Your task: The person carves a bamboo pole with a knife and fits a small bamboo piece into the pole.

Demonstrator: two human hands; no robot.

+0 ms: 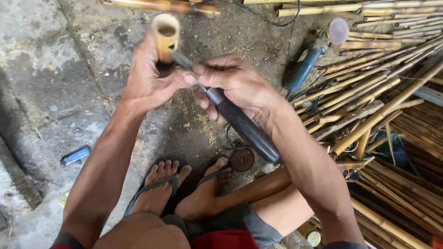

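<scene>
My left hand (150, 76) grips a short hollow bamboo tube (165, 34), held upright with its open end toward me. My right hand (235, 83) is closed around a long tool with a thick black handle (244, 127). The tool's narrow metal blade (181, 58) rests against the side of the tube, just below its rim. My left thumb touches the blade near my right fingers. Both hands hover above my sandalled feet (182, 189) on the concrete floor.
A pile of bamboo poles (383, 92) covers the right side. A blue angle grinder (314, 53) with a sanding disc lies beside it, its cord trailing. A blue lighter (75, 155) lies at left. A round disc (242, 159) sits near my toes, amid shavings.
</scene>
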